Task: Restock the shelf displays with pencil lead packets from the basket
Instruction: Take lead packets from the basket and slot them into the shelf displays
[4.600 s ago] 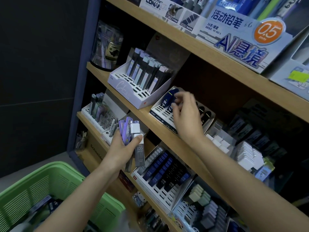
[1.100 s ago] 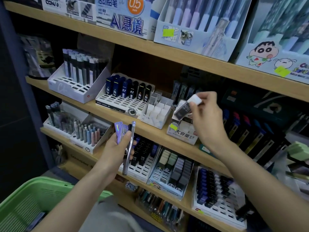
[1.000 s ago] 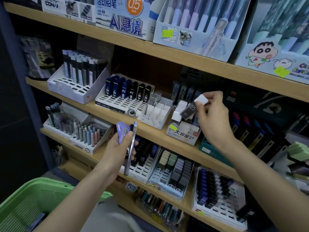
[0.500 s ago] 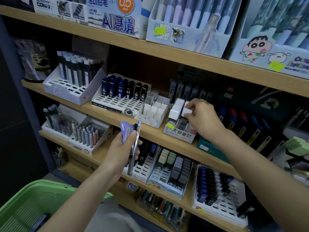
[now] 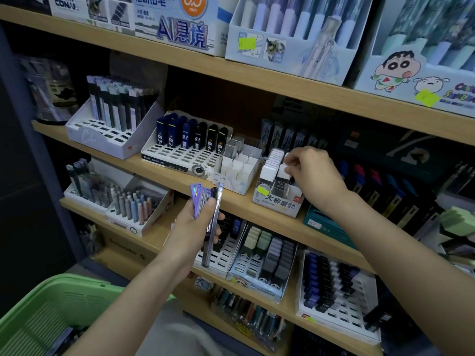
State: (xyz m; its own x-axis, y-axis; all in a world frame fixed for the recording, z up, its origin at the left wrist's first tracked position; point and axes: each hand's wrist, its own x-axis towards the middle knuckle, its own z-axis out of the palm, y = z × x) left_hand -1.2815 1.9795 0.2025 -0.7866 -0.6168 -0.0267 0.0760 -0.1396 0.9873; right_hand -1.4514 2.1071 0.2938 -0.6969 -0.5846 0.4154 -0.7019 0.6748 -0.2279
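The right hand point(image 5: 312, 176) reaches to the white display box point(image 5: 276, 205) on the middle shelf point(image 5: 154, 170), fingertips point(image 5: 293, 163) on the white cap of a dark lead packet point(image 5: 281, 179) in its front row, apparently pinching it. The left hand point(image 5: 194, 228) grips purple packets point(image 5: 198, 200). A green basket point(image 5: 51, 304) sits lower left

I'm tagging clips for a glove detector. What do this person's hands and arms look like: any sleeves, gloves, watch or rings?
Both are bare. The left hand and right hand wear no gloves, and no rings show on the fingers in view. The left forearm and right forearm are uncovered to the frame's edge: no sleeve, watch or wristband.
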